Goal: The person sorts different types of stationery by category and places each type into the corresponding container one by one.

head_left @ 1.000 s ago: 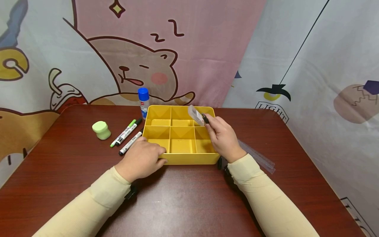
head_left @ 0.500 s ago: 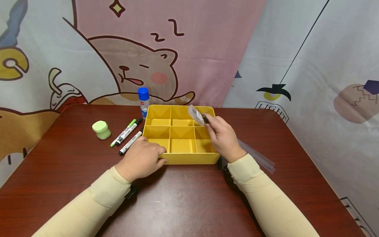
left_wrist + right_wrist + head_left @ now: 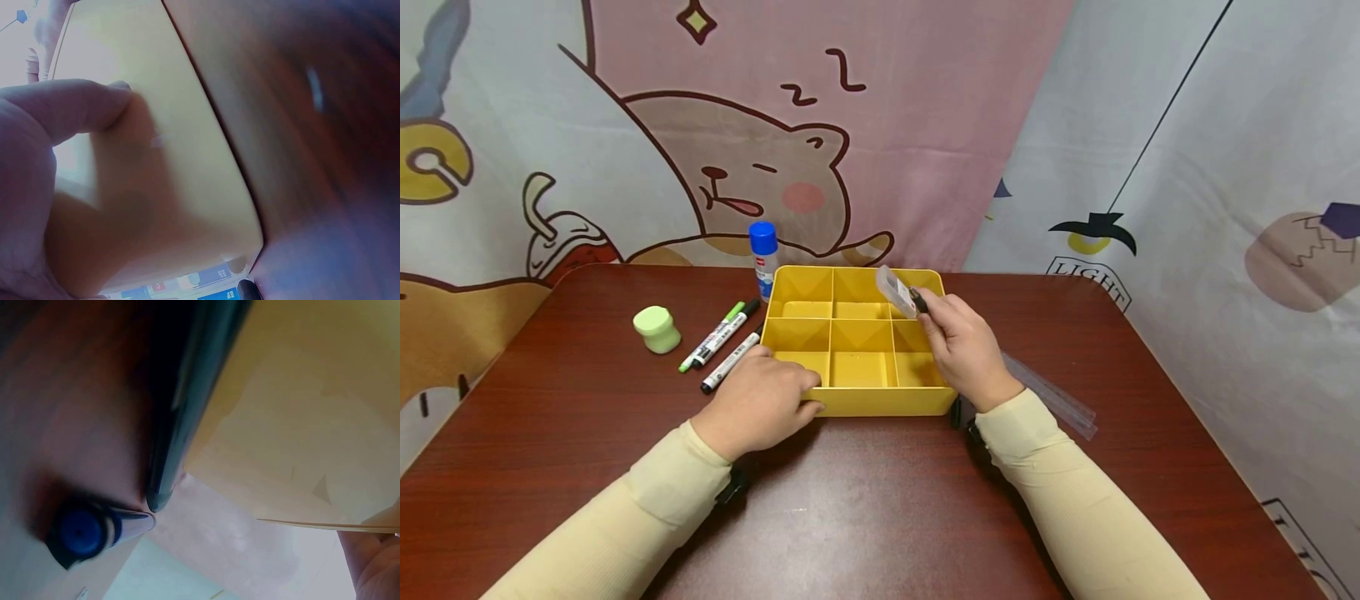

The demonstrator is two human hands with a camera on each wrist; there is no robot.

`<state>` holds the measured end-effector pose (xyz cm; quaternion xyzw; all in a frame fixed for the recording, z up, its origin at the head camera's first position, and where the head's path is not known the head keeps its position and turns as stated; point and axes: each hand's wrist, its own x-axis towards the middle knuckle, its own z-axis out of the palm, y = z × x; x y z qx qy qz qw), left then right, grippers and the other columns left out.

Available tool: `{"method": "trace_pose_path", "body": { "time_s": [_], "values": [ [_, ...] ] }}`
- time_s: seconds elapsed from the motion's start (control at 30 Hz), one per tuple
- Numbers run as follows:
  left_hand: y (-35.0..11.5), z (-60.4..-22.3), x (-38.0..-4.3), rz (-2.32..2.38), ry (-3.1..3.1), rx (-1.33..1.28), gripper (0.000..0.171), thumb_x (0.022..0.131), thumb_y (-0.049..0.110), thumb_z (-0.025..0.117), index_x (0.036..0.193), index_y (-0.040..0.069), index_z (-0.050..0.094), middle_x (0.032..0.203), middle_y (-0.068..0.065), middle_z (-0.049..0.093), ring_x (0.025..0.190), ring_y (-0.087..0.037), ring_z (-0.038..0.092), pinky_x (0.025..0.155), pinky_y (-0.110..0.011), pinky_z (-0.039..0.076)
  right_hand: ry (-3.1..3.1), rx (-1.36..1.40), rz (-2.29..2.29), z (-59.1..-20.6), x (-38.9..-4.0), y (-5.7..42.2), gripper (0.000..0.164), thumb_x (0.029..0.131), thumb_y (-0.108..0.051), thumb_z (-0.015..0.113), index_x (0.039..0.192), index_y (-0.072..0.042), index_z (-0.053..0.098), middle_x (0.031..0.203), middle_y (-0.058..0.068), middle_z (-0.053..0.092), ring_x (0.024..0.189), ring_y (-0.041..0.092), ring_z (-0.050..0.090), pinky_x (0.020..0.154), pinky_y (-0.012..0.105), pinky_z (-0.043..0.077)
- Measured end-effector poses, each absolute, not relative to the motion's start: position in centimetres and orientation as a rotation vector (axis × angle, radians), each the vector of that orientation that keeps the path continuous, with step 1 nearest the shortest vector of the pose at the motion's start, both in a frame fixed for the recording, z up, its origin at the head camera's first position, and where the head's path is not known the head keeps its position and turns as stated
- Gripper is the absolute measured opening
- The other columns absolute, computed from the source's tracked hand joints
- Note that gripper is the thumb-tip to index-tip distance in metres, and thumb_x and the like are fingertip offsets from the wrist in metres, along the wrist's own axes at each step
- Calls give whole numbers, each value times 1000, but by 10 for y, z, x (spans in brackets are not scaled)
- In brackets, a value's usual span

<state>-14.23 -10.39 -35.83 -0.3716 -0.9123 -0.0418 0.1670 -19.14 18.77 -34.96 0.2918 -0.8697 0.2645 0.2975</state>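
Note:
A yellow divided organizer box (image 3: 880, 402) stands mid-table, with several compartments. My left hand (image 3: 758, 402) grips its front left corner, fingers over the rim and thumb (image 3: 94, 109) against the outer wall. Over the box's right side, my right hand (image 3: 964, 348) pinches a small translucent plastic piece (image 3: 895, 292) with a pale label and a black end; its exact kind is unclear. Below that hand, a dark, long, slim object (image 3: 178, 419) lies along the box wall, mostly hidden in the head view.
Left of the box lie a green-tipped marker (image 3: 687, 362), two black-capped markers and a pale green lidded jar (image 3: 657, 330). A blue-capped glue stick (image 3: 763, 260) stands behind. To the right is a clear ruler (image 3: 1052, 396). A blue-ended object (image 3: 80, 531) shows in the right wrist view.

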Motion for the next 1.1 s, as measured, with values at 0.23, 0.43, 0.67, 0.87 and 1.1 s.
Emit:
{"method": "trace_pose_path", "body": {
  "time_s": [0.23,0.43,0.67,0.87,1.1],
  "values": [
    [-103,-358,-143,-110,-2600,-1055,32,76,39,70,61,24,46,53,14,41,52,-5,46,62,-39,32,-2318,774,703,-350,-191,187,36,95,-21,54,132,-18,54,97,3,59,85,13,49,71,40,48],
    [-103,-359,-143,-109,-2601,-1052,31,76,39,70,62,24,47,53,13,43,52,-6,46,62,-40,32,-2311,779,710,-350,-191,187,36,95,-21,54,131,-17,55,97,3,59,86,13,50,72,40,48],
    [-103,-359,-143,-112,-2600,-1048,30,75,40,70,62,24,48,54,13,44,52,-6,47,62,-40,32,-2306,788,707,-351,-192,187,36,95,-21,55,131,-18,55,96,3,59,85,13,50,71,40,48],
    [-103,-359,-144,-109,-2610,-1047,29,76,40,69,63,23,49,54,13,46,53,-6,47,63,-40,32,-2309,793,703,-351,-191,187,36,95,-21,55,131,-17,54,97,3,60,86,13,50,72,40,48],
    [-103,-359,-143,-108,-2604,-1046,29,76,40,69,63,24,48,54,13,45,53,-6,47,62,-40,32,-2321,788,694,-350,-191,187,36,96,-21,53,131,-16,54,97,4,60,86,13,50,72,40,48]
  ]
}}
